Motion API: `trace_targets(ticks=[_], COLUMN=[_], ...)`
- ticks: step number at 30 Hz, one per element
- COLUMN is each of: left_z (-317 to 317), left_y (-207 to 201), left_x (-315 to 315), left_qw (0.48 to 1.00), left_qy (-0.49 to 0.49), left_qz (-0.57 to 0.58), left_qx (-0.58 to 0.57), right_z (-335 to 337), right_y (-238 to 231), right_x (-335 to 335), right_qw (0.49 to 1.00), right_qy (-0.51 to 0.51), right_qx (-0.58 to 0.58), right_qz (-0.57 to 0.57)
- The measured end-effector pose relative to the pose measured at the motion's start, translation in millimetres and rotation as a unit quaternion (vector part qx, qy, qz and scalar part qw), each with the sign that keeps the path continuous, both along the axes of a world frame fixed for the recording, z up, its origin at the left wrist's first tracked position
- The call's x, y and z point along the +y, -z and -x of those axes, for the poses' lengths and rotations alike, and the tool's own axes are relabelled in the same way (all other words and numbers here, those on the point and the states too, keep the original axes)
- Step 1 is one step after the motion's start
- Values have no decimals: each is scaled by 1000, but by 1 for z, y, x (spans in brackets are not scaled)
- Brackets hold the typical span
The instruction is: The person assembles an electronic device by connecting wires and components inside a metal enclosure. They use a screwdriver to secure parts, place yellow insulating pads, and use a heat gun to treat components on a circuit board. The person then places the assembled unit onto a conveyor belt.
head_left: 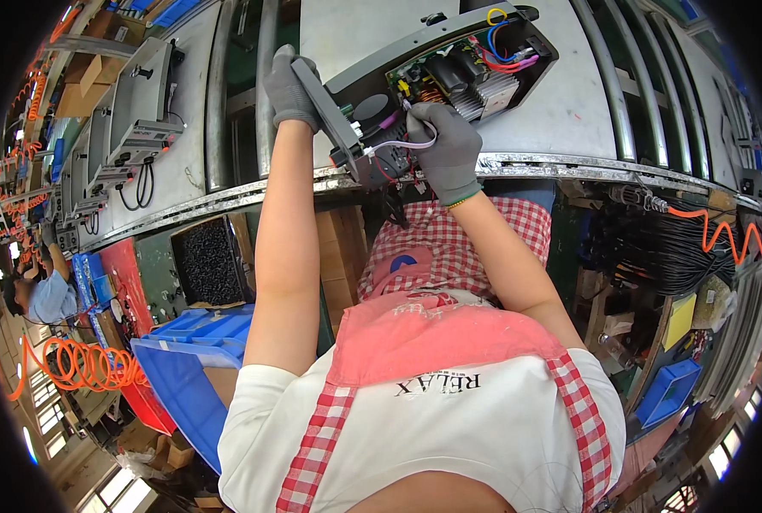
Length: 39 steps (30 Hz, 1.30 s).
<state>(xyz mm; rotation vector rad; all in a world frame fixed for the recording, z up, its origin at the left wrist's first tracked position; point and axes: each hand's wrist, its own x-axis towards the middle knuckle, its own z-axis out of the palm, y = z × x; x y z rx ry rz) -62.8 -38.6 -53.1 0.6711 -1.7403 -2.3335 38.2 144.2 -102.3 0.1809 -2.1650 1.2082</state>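
I see one opened grey device [449, 73] over the bench [569, 115]. At the device's left end, the gloved left hand [291, 90] grips the end panel [328, 111] with its fingers. At the device's near side, the gloved right hand [446, 147] bends its fingers beside a pale cable [402, 144]; whether they pinch it, I cannot tell.

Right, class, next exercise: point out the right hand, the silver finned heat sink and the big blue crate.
Right hand [446, 147]: head view, on the back of the hand.
Silver finned heat sink [495, 94]: head view, on its fins.
Big blue crate [174, 389]: head view, on its wall.
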Motion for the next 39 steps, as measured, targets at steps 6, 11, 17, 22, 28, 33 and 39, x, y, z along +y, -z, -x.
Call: trace_targets(ticks=[6,11,17,22,28,33,39], left_z=[10,20,24,25,23,21,20], left_y=[19,36,38,41,39,36,36], left_x=[-9,-16,-17,-17,-17,-15,-16], left_qw=[999,1000,999,998,998,998,999], left_qy=[-17,-17,-20,-23,-23,-19,-20], left_qz=[23,11,37,54,55,54,26], left_qx=[21,21,21,18,19,17,9], right_z=[4,5,10,6,4,5,5], right_y=[-9,-8,-7,1,-1,4,6], right_x=[1,2,-2,-6,-5,-9,-11], right_qw=[997,996,998,1000,1000,999,999], right_qy=[1,6,-9,14,-10,11,22], right_qx=[-27,-23,-10,22,6,38,45], right_qz=[-76,-88,-54,8,-19,-3,-10])
